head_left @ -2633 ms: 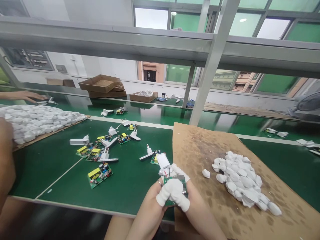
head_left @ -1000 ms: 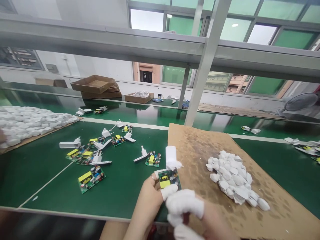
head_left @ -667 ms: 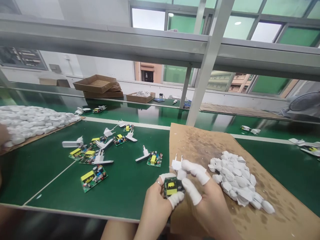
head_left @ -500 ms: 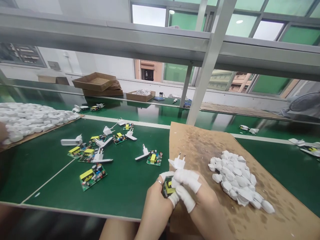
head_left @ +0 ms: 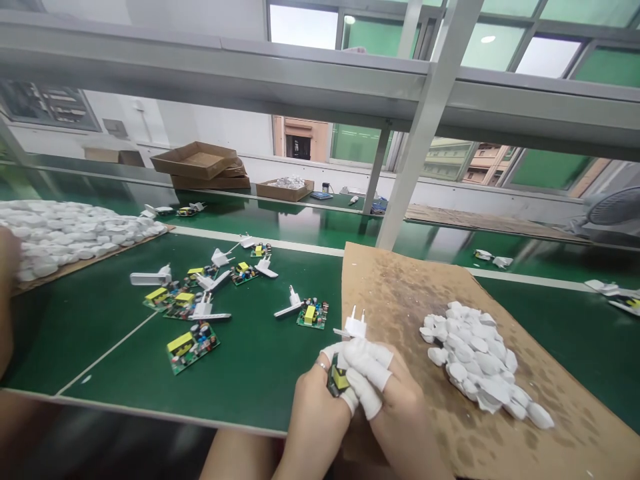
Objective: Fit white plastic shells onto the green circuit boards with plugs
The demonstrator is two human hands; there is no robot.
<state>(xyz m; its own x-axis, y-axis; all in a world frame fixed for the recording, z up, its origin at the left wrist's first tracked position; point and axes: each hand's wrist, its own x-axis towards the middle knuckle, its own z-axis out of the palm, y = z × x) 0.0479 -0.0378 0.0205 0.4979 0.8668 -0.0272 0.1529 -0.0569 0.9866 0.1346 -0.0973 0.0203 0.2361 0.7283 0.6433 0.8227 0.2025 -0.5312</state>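
My left hand (head_left: pixel 320 400), with white-wrapped fingertips and a ring, is closed on a small circuit board (head_left: pixel 339 378) with a yellow transformer. Closed against the board's upper side is my right hand (head_left: pixel 393 390), its fingers also wrapped in white; whatever is between them is hidden. A white two-pin plug piece (head_left: pixel 355 325) sticks up just beyond my fingertips, its pins upward. Left of my hands lies another board (head_left: pixel 313 314) beside a white plug piece (head_left: pixel 293 300). To the right, a pile of small white lumps (head_left: pixel 473 350) rests on brown cardboard (head_left: pixel 395 280).
Several boards with plug pieces (head_left: pixel 193 343) lie on the green bench (head_left: pixel 250 387). Many more white lumps (head_left: pixel 75 230) sit at the left, near another person's blurred arm (head_left: pixel 7 293). A slanting post (head_left: pixel 415 140) rises behind the cardboard. Brown trays (head_left: pixel 200 160) stand at the back.
The plug piece has turned a little more upright above my fingers. My right hand's fingers have drawn closer over the board. The view has shifted slightly.
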